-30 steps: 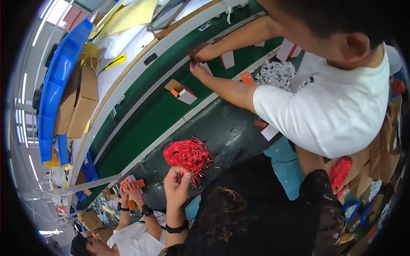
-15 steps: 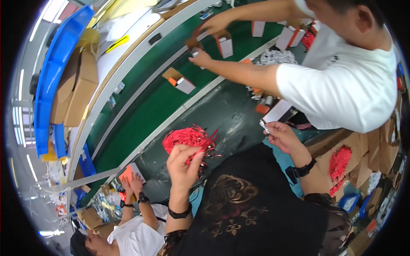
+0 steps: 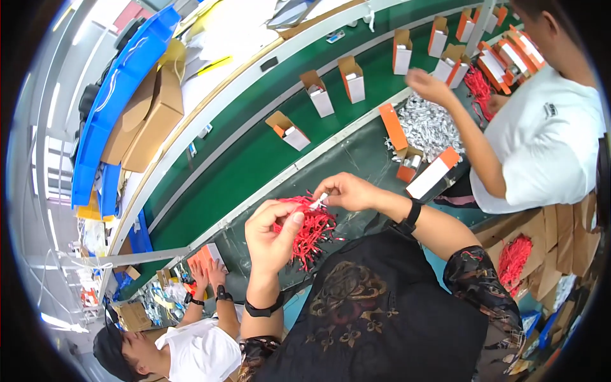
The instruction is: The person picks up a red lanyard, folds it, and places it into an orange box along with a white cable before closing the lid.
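Note:
My left hand (image 3: 270, 232) is closed in a pinch on a red cord, over a pile of red cords (image 3: 313, 239) with dark ends on the dark work surface. From the right, my right hand (image 3: 350, 193) pinches a small white piece (image 3: 319, 202) and holds it against the left fingertips. The two hands almost meet above the pile. Fingers cover most of the held cord, so whether it is joined to the white piece cannot be made out.
Beyond a pale rail runs a green conveyor (image 3: 219, 169) carrying several open white-and-orange boxes (image 3: 321, 100). At right lie a heap of silvery-white pieces (image 3: 429, 127) and a tilted box (image 3: 434, 172). Co-workers in white shirts (image 3: 541, 149) work on both sides.
My right hand has moved left with the small white piece, up to my left fingertips. The co-worker at right has drawn back from the boxes on the conveyor.

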The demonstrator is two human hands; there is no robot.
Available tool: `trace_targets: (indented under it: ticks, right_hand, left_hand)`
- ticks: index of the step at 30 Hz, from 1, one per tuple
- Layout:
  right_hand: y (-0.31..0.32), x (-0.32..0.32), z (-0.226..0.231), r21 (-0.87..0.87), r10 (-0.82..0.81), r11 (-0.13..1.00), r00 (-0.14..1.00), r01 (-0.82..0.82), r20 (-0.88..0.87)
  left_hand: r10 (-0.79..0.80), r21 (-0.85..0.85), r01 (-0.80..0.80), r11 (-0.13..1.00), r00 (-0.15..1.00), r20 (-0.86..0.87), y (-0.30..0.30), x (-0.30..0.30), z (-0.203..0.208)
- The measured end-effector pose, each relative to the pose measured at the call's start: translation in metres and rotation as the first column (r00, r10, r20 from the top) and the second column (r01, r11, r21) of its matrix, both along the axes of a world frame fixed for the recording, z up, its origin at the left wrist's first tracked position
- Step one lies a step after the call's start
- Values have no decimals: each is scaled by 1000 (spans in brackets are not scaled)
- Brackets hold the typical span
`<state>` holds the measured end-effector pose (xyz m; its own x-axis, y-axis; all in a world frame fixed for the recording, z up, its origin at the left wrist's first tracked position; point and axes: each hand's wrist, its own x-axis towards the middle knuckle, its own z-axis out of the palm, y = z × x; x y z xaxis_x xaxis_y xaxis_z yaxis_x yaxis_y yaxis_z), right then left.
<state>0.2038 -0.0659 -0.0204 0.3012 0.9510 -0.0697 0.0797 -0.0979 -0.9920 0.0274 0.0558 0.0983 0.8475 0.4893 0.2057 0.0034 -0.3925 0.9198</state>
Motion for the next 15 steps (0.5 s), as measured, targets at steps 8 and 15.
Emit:
trace_targets:
  ticks: [8,15]
  right_hand:
    - [-14,-1,1,70,429,892,787,-446,-443]
    - [-29,-8,41,243,308,949,754,-201,-580]
  left_hand:
    - [331,-401,-330,855,941,-68,43,5,-63]
    - [7,-744,-208,635,965,-264,7,-2,-147]
